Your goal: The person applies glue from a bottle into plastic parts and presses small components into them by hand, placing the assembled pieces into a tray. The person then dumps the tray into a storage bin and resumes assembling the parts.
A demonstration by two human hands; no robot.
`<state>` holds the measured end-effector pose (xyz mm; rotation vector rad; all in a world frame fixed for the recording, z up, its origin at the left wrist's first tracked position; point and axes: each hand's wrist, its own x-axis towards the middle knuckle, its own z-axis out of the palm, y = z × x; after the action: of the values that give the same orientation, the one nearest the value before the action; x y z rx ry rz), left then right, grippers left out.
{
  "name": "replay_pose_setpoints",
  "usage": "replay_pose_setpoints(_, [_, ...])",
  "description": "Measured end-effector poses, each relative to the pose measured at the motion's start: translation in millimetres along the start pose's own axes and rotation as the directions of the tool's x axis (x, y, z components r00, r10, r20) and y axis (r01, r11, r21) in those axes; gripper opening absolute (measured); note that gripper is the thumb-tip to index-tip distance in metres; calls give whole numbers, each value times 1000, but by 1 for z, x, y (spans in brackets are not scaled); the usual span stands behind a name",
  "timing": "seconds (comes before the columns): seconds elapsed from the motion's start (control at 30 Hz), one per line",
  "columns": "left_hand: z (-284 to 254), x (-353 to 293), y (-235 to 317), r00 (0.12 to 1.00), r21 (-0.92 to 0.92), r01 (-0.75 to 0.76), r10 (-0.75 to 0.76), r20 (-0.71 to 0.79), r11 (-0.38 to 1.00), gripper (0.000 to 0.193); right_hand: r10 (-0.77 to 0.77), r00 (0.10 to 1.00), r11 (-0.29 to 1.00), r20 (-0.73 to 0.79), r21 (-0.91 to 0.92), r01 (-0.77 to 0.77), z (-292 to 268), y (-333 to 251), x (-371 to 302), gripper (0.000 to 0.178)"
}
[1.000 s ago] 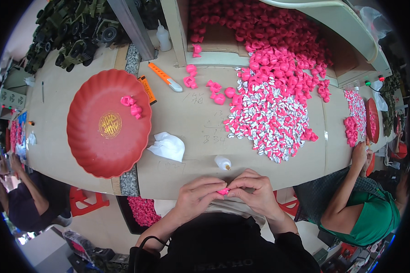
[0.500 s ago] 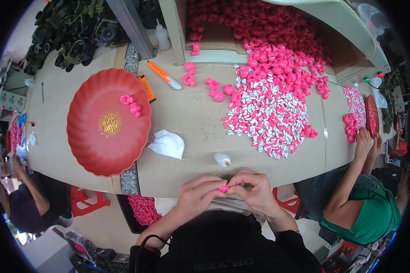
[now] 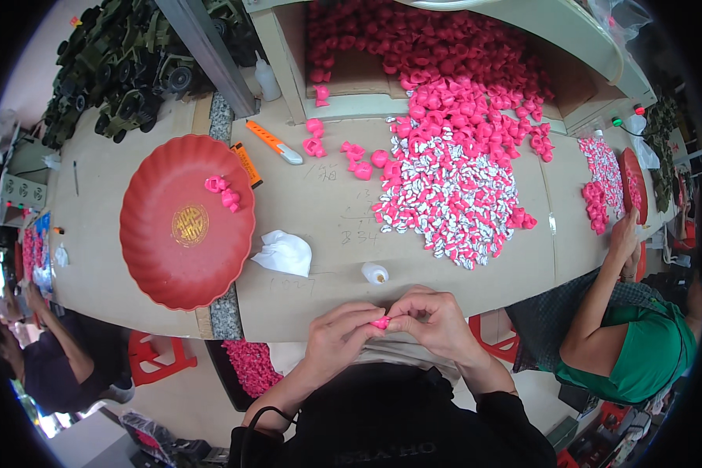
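A small pink plastic part (image 3: 381, 322) is pinched between my two hands at the table's near edge. My left hand (image 3: 339, 334) grips it from one side with thumb and fingertips. From the other side my right hand (image 3: 427, 318) closes on it with thumb and forefinger, its other fingers curled. The fingers hide most of the part's shape. Just beyond them lies a small white bottle (image 3: 375, 273) with a brownish tip. Farther off spreads a heap of small pink-and-white pieces (image 3: 456, 199), with rounded pink plastic parts (image 3: 468, 109) piled behind it.
Left on the table is a red scalloped tray (image 3: 152, 265) holding a few pink parts. A crumpled white tissue (image 3: 283, 253) and an orange utility knife (image 3: 274, 143) lie nearby. A bin of pink pieces (image 3: 249, 366) sits below the edge. Co-workers sit at both sides.
The view has shifted slightly. Both hands keep the same pinch on the pink part. The co-worker at the right has moved a hand up toward a red tray.
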<state>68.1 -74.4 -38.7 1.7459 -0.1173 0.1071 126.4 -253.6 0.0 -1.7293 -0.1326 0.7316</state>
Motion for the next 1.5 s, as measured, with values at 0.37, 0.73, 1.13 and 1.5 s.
replay_pose_setpoints(0.37, [-1, -9, -7, 930, -529, 361, -339, 142, 768, 37, -104, 991, 985, -81, 128, 114, -9, 16, 8, 9])
replay_pose_setpoints(0.73, [-7, -5, -2, 942, -441, 322, -332, 56, 838, 23, -495, 854, 829, -157, -378, 411, 5, 3, 40, 45])
replay_pose_setpoints(1.13, [-79, 30, 14, 848, 635, 155, 228, -478, 757, 31, -576, 790, 787, -208, -403, 468, 12, 14, 44, 33])
replay_pose_setpoints(1.5, [-87, 44, 3, 895, 883, 263, 244, -374, 388, 25, -588, 784, 779, -202, -401, 481, 12, 14, 44, 32])
